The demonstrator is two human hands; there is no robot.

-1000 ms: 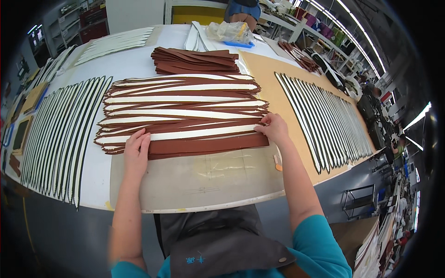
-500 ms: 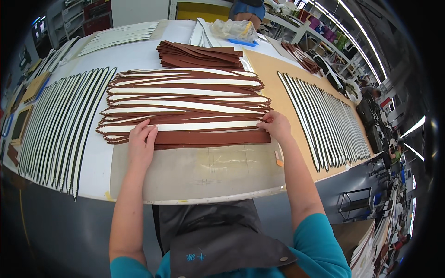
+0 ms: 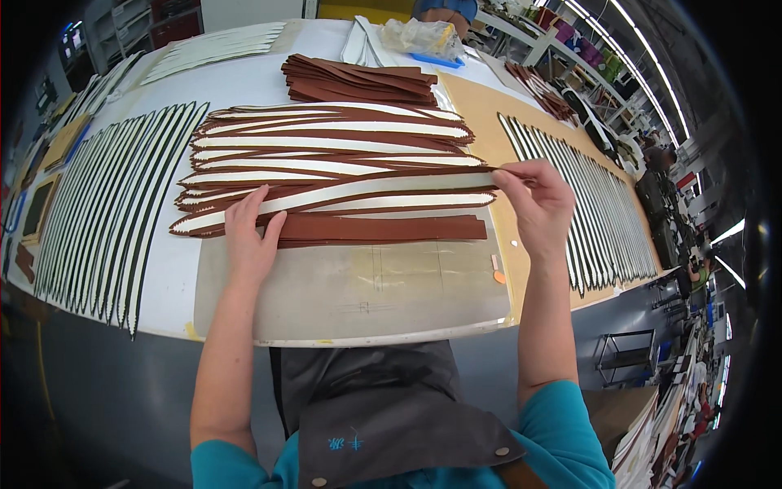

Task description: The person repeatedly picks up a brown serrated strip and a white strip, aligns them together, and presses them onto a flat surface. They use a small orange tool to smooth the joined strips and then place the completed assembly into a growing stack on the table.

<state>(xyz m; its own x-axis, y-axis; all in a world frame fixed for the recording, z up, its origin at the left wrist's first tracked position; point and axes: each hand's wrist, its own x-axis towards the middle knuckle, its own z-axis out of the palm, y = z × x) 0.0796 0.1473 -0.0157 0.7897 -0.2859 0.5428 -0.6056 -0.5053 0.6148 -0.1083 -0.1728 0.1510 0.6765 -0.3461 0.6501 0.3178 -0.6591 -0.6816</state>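
A long leather strip (image 3: pixel 383 187), white down the middle with brown edges, runs slanting across the pile. My right hand (image 3: pixel 538 204) pinches its right end and holds it raised above the pile. Near the strip's left end, my left hand (image 3: pixel 252 236) rests on top with thumb and fingers apart. Beneath and behind lies a pile of similar brown-and-white strips (image 3: pixel 326 140) with notched ends. Along the near side, a stack of plain brown strips (image 3: pixel 383 229) lies flat beside my left thumb.
A grey cutting mat (image 3: pixel 318 281) covers the table's near edge. Black-edged white strips (image 3: pixel 106 212) lie in a row at left, with another row (image 3: pixel 599 216) at right. Farther back are a stack of brown strips (image 3: pixel 358 80) and a plastic bag (image 3: pixel 419 37) on a blue tray.
My right hand has lifted the strip's right end and moved it up and to the right. The left hand stays near the left end, and the plain brown stack shows more.
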